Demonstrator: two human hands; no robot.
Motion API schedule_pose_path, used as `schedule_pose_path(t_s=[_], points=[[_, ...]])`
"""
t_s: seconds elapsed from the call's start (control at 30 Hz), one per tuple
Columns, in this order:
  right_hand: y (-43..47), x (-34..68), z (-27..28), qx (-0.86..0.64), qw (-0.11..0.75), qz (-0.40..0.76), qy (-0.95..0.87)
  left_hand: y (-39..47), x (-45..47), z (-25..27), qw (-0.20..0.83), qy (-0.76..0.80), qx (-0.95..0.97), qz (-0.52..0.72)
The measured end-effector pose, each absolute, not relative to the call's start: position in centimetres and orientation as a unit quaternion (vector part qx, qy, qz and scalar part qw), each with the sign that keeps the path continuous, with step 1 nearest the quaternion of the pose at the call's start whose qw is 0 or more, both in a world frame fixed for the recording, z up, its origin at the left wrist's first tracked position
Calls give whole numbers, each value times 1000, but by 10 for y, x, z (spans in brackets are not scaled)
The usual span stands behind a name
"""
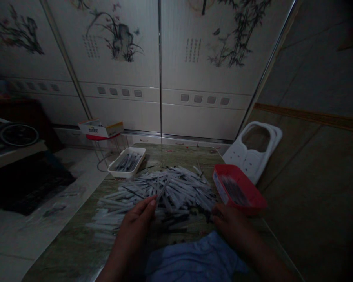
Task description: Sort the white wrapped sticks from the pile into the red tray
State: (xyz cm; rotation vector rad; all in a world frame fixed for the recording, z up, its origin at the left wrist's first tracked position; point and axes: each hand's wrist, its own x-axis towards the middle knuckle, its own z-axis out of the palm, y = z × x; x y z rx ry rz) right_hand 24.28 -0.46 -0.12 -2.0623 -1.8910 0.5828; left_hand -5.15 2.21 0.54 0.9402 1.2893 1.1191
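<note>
Dozens of slim, straight, pale tubes (179, 186) lie heaped on the streaky green tabletop (67, 235), near a crumpled blue cloth (191, 258). One thin tube (164, 188) slants up over the heap from the left hand (139, 214), its fingers pinched on it. The right hand (228, 217) is at the heap's right edge; whether its fingers grip anything, I cannot tell. Two rectangular trays, one white (122, 173), one red (248, 182), hold thin pieces.
</note>
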Motion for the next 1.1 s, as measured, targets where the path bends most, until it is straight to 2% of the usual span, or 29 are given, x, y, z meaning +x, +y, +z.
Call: schedule_pose_path(t_s=[0.2,0.4,0.73,1.1], points=[[-1,246,-3,-729,134,183,-646,24,-53,19,567,543,276,555],[-1,245,-6,-728,113,170,-654,28,-61,13,534,525,256,611],[-1,241,-8,-727,87,162,-662,26,-58,20,514,519,266,629],[-1,238,-12,-710,94,154,-681,26,-52,12,549,505,258,614]])
